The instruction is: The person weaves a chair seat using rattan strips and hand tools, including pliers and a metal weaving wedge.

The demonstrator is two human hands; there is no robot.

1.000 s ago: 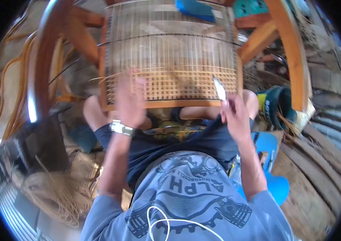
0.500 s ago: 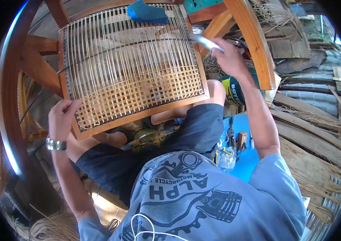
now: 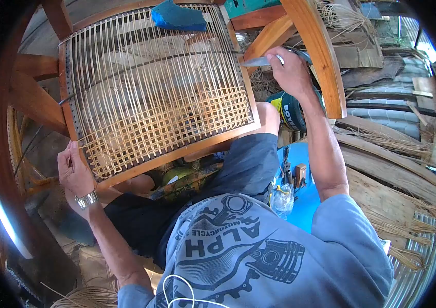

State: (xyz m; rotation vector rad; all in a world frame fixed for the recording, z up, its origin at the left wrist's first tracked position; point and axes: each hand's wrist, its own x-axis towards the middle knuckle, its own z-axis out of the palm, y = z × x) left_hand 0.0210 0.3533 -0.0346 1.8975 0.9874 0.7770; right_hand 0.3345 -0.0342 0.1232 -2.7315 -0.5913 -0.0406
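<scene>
A wooden chair frame (image 3: pixel 177 153) rests across my lap, its cane seat (image 3: pixel 177 120) woven into an open grid at the near side. Farther up, only parallel cane strands (image 3: pixel 125 56) run across, crossed by a thin dark rod (image 3: pixel 156 61). My left hand (image 3: pixel 77 167) is closed in a pinch at the left front corner, on a thin cane strand (image 3: pixel 89 138) coming from the weave. Beyond the right side of the seat, my right hand (image 3: pixel 291 74) grips a flat, pale, blade-like tool (image 3: pixel 257 61), its end pointing left towards the frame edge.
A blue piece (image 3: pixel 177 18) lies on the far strands. Chair legs (image 3: pixel 318 56) rise on both sides. A dark green tub (image 3: pixel 290 113) stands behind my right forearm. Tools and a clear plastic bag (image 3: pixel 281 200) sit on a blue surface (image 3: pixel 302 154) by my right thigh.
My left hand has moved down and slightly outward from the corner, drawing a strand with it. The blade-like tool in my right hand has turned flatter. The view has shifted slightly.
</scene>
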